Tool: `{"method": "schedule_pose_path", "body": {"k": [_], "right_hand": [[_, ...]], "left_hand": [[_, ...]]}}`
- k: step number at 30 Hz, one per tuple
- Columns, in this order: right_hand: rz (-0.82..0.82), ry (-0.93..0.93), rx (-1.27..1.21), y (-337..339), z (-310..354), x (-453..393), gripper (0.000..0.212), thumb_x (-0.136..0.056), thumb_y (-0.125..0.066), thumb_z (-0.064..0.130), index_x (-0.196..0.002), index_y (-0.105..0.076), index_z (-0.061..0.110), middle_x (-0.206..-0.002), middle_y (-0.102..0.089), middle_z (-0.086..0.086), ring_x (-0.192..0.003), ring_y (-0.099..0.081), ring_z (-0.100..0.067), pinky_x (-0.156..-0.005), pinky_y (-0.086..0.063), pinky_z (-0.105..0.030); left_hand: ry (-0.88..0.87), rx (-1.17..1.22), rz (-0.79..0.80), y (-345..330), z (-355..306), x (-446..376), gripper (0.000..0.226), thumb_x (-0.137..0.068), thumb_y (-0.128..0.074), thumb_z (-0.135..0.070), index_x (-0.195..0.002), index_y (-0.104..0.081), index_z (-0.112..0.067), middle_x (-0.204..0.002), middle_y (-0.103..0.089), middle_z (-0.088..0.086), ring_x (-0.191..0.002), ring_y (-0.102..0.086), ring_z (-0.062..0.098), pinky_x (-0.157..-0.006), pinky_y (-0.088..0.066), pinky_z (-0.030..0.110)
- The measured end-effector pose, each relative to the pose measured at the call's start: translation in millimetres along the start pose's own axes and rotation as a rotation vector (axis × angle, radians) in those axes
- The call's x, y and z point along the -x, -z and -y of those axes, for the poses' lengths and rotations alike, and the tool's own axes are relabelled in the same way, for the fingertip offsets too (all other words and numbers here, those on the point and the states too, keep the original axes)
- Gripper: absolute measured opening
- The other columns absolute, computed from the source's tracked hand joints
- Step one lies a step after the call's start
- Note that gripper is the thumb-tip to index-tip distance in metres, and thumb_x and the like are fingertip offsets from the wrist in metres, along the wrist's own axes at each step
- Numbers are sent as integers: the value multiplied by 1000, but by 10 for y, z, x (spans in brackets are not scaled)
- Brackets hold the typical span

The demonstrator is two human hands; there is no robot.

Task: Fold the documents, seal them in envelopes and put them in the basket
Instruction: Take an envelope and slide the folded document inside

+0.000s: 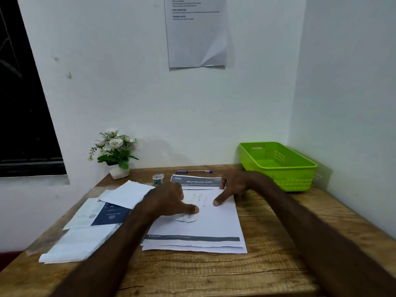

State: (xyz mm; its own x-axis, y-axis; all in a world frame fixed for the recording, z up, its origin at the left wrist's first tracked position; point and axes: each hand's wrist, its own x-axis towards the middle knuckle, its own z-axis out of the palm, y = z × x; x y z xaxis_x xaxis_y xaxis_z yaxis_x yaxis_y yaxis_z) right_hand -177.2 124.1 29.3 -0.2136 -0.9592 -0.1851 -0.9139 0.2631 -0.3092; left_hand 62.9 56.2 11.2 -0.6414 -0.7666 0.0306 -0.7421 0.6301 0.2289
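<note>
Table: I see a brown wood table (267,273), closest to me, with both bare arms reaching out over it.
Papers in front: A pile of white documents (214,230) lies flat in the middle of the table, with a dark stripe near my edge.
Left hand: The left hand (169,202) rests on the pile, palm down. Its fingers are a bit bent and its thumb tip presses on the paper. It touches small white paper bits (185,218), but I cannot tell if it holds them.
Right hand: The right hand (232,188) is spread wide, with its thumb pointing down and touching the top sheet. The other fingers reach to the far edge of the sheet. It grips nothing.
Left side: White envelopes (79,243) lie to the left of the pile, some on top of each other. A dark blue booklet (111,214) lies between them. The left arm hides part of them.
Farther back: A sheet with a dark top band (198,181) sticks out behind the hands. A small tape roll (158,179) stands just left of it. A blue pen (194,171) lies behind it.
Basket: The green basket (278,166) sits in the far right corner, well apart from the papers. I see nothing in it.
Flowers: A white pot of white flowers (114,151) stands in the far left corner.
Wall: A printed page (196,33) hangs on the wall, with one lower corner curled.
</note>
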Motion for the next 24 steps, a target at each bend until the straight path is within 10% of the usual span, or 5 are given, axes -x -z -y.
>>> {"method": "schedule_pose_path", "body": {"k": [13, 24], "right_hand": [[47, 26, -261, -5, -16, 26, 30, -86, -83, 26, -106, -61, 19, -87, -64, -4, -58, -57, -11, -49, -45, -24], [-312, 43, -598, 127, 16, 166, 18, -97, -66, 16, -106, -64, 0, -76, -67, -14, -52, -68, -21, -41, -50, -27]], "left_hand": [[-8, -64, -66, -42, 5, -19, 50, -82, -70, -67, -104, -64, -23, -101, -69, -7, -94, -63, 13, -84, -55, 34], [-20, -103, -134, -93, 54, -84, 39, -82, -69, -63, -81, -60, -25, -81, -62, -6, -85, -64, 17, -73, -49, 33]]}}
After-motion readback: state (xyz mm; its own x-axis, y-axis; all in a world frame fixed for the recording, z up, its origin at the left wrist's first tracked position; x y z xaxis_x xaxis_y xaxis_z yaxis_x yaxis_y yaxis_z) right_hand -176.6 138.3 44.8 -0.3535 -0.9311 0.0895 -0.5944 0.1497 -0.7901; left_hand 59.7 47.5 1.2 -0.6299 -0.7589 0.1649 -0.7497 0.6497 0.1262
